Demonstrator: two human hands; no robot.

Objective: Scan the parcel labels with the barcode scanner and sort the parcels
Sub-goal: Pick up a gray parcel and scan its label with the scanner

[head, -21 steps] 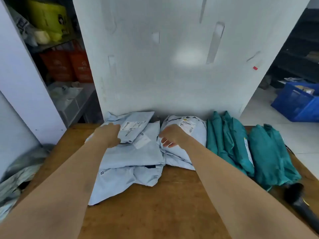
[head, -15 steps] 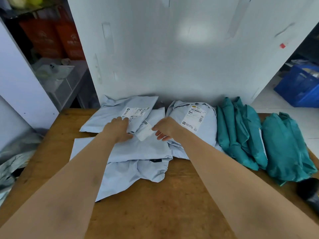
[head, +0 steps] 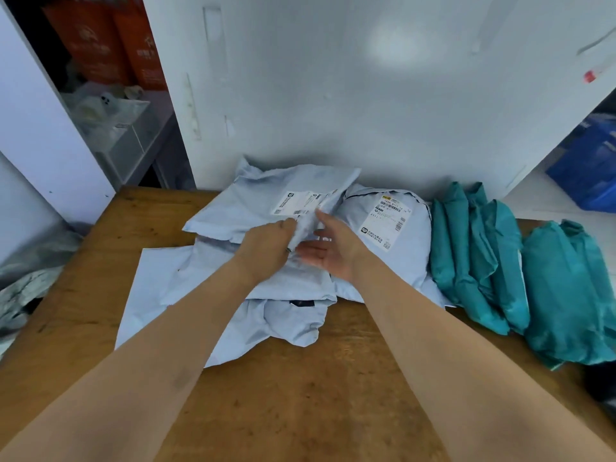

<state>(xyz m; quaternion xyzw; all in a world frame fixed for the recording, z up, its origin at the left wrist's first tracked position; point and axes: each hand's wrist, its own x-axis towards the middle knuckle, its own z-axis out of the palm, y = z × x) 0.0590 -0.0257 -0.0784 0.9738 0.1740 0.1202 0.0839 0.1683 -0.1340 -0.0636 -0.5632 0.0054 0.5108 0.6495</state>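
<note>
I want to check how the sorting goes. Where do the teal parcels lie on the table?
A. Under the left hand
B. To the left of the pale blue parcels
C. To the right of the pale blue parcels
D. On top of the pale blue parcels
C: the teal parcels lie in a row on the wooden table, to the right of the pale blue parcels.
</note>
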